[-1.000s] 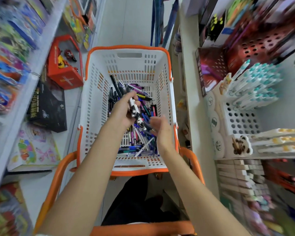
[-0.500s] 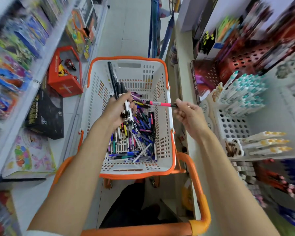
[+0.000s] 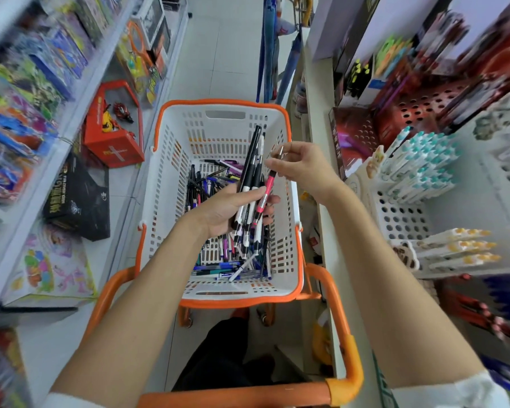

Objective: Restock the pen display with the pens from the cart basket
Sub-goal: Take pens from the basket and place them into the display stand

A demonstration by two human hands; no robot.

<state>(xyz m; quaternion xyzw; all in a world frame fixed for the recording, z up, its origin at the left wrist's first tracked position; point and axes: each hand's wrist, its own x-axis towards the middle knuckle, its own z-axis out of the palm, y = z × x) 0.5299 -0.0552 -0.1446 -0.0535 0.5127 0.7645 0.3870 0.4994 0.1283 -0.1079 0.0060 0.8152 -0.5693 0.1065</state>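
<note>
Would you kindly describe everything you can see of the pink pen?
The pink pen is slim, looks plastic, with a pink barrel, a darker band near its middle and a metal top end. It stands nearly upright, tilted slightly right, above the basket. The right hand pinches its top, while its lower part lies against the black-and-white pens bundled in the left hand.

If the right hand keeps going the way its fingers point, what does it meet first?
The right hand points left, pinching the pink pen. Straight on, it would likely meet the bundle of black-and-white pens in the left hand first; depth is unclear.
</note>
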